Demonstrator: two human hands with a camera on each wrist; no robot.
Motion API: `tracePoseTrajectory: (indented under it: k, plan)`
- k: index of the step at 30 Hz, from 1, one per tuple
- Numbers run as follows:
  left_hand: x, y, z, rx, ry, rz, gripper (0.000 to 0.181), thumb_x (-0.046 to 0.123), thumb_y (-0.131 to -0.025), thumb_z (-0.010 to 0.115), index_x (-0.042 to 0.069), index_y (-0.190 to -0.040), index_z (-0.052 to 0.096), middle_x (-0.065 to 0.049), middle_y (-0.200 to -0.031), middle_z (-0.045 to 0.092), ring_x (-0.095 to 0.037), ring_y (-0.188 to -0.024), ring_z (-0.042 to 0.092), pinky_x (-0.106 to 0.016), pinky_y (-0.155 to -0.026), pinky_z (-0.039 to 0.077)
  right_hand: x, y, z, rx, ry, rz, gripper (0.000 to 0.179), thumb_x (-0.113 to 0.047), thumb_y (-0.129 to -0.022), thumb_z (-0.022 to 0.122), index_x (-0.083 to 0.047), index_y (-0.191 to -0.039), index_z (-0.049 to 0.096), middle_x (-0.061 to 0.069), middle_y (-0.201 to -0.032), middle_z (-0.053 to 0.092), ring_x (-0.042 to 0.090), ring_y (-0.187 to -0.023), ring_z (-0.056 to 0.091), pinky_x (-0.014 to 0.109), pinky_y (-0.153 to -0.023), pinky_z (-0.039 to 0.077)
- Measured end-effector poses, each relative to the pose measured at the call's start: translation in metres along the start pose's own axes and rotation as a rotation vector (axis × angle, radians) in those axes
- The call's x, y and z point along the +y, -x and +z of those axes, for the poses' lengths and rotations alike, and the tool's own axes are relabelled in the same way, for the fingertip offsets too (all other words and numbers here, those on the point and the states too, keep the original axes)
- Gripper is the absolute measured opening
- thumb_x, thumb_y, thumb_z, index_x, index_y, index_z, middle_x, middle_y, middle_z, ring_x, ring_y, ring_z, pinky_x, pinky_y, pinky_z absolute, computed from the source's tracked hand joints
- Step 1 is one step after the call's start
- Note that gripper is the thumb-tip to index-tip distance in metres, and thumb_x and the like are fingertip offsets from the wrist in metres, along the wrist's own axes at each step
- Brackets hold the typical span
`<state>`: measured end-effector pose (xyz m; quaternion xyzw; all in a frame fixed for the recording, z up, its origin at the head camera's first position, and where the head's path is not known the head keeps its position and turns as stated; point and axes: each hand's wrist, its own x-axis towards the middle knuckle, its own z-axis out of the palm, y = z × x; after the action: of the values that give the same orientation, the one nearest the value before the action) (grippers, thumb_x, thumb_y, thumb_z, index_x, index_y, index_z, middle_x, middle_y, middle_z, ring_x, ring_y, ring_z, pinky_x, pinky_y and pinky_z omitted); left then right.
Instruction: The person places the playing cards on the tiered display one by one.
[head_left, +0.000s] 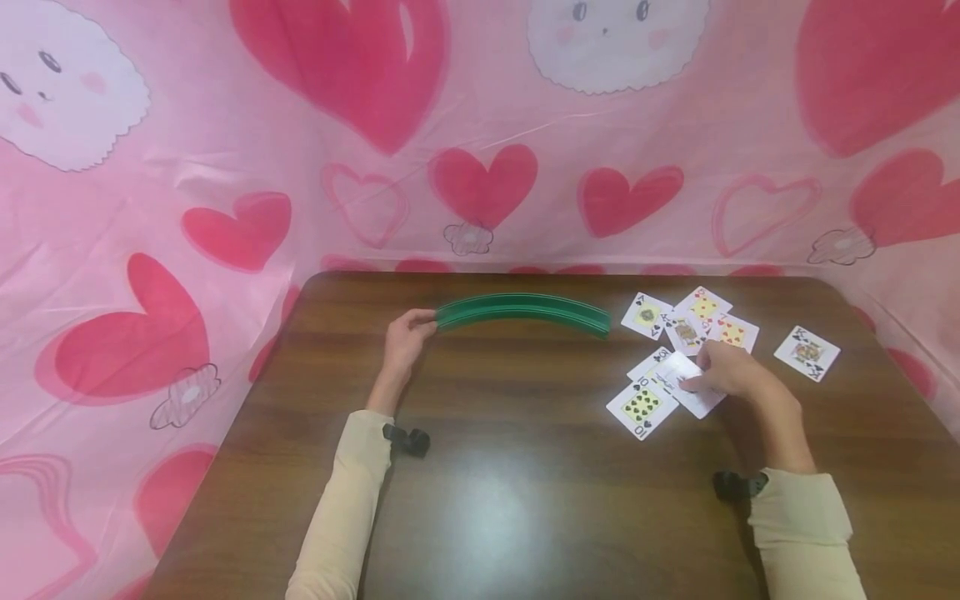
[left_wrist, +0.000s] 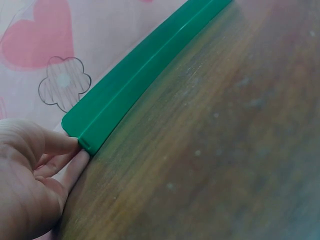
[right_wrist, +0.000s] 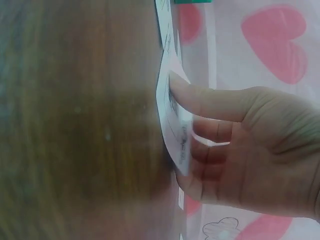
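A curved green card holder (head_left: 517, 307) stands near the table's far edge. My left hand (head_left: 408, 340) pinches its left end between thumb and fingers; the left wrist view shows the grip on the holder's lower corner (left_wrist: 89, 142). To the right, my right hand (head_left: 738, 373) holds a playing card (head_left: 699, 402), with the thumb on its face. The right wrist view shows this card (right_wrist: 172, 122) bowed between thumb and fingers. It overlaps a ten of spades (head_left: 639, 408) and another card with a K (head_left: 647, 364), which is partly hidden.
Beyond the right hand lies an overlapping group of face-up cards, among them an ace (head_left: 643, 315) and a card with red pips (head_left: 703, 306). A king (head_left: 808, 352) lies alone farther right. Pink heart-patterned cloth (head_left: 480, 108) hangs around the wooden table (head_left: 487, 500).
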<state>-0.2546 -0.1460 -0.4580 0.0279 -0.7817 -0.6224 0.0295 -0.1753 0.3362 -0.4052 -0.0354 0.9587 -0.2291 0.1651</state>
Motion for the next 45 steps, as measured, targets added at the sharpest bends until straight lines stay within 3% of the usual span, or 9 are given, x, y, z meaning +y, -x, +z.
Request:
tracePoseTrajectory:
  k: [5, 12, 19, 26, 35, 43, 45]
  plan:
    - [-0.001, 0.0, 0.0, 0.01, -0.011, -0.008, 0.021, 0.013, -0.088, 0.062, 0.007, -0.108, 0.065, -0.007, -0.106, 0.061, -0.021, -0.097, 0.056, -0.038, -0.086, 0.044, 0.002, -0.003, 0.0, 0.061, -0.011, -0.059, 0.04, -0.02, -0.076, 0.073, 0.004, -0.095, 0.048, 0.009, -0.077, 0.051, 0.025, -0.07, 0.049, 0.035, -0.06, 0.04]
    - [-0.004, -0.001, 0.003, 0.014, -0.005, -0.008, 0.021, 0.013, -0.088, 0.062, 0.008, -0.108, 0.065, -0.006, -0.106, 0.062, -0.02, -0.097, 0.056, -0.038, -0.085, 0.044, 0.002, 0.001, -0.01, 0.149, -0.128, -0.163, 0.051, -0.027, -0.082, 0.069, 0.005, -0.117, 0.051, 0.024, -0.108, 0.057, 0.034, -0.094, 0.051, 0.047, -0.08, 0.038]
    - [-0.002, -0.002, 0.009, 0.013, 0.005, 0.016, 0.019, 0.012, -0.087, 0.062, 0.007, -0.106, 0.066, -0.007, -0.105, 0.062, -0.021, -0.095, 0.056, -0.039, -0.083, 0.045, -0.009, 0.006, -0.023, 0.203, -0.256, -0.089, 0.051, -0.033, -0.086, 0.063, 0.0, -0.121, 0.049, 0.018, -0.1, 0.059, 0.025, -0.078, 0.059, 0.031, -0.065, 0.045]
    - [-0.003, -0.002, 0.012, 0.007, -0.014, 0.011, 0.02, 0.013, -0.087, 0.062, 0.007, -0.106, 0.066, -0.007, -0.104, 0.063, -0.02, -0.094, 0.057, -0.038, -0.083, 0.045, -0.03, 0.005, -0.035, 0.269, -0.356, -0.153, 0.045, -0.032, -0.085, 0.065, -0.003, -0.116, 0.05, 0.014, -0.095, 0.062, 0.02, -0.071, 0.063, 0.028, -0.058, 0.051]
    - [-0.006, 0.0, 0.014, 0.018, 0.002, 0.007, 0.02, 0.012, -0.087, 0.062, 0.007, -0.106, 0.066, -0.007, -0.105, 0.063, -0.021, -0.095, 0.056, -0.039, -0.082, 0.044, -0.069, 0.003, -0.041, 0.3, -0.633, -0.22, 0.037, -0.024, -0.085, 0.067, -0.007, -0.114, 0.052, 0.001, -0.091, 0.066, 0.022, -0.07, 0.065, 0.035, -0.056, 0.053]
    - [-0.01, -0.001, 0.023, 0.031, 0.02, 0.016, 0.02, 0.01, -0.086, 0.063, 0.005, -0.106, 0.066, -0.01, -0.104, 0.063, -0.022, -0.092, 0.058, -0.036, -0.079, 0.046, -0.092, -0.015, -0.039, 0.341, -1.03, -0.328, 0.026, -0.007, -0.082, 0.068, -0.001, -0.105, 0.057, 0.004, -0.094, 0.066, 0.017, -0.077, 0.064, 0.025, -0.06, 0.052]
    - [-0.009, -0.001, 0.026, 0.028, 0.024, 0.017, 0.02, 0.01, -0.086, 0.063, 0.004, -0.105, 0.066, -0.011, -0.103, 0.064, -0.023, -0.091, 0.059, -0.038, -0.079, 0.046, -0.096, -0.018, -0.038, 0.366, -1.056, -0.347, 0.024, -0.007, -0.083, 0.067, -0.001, -0.104, 0.059, 0.003, -0.092, 0.067, 0.016, -0.077, 0.064, 0.024, -0.061, 0.051]
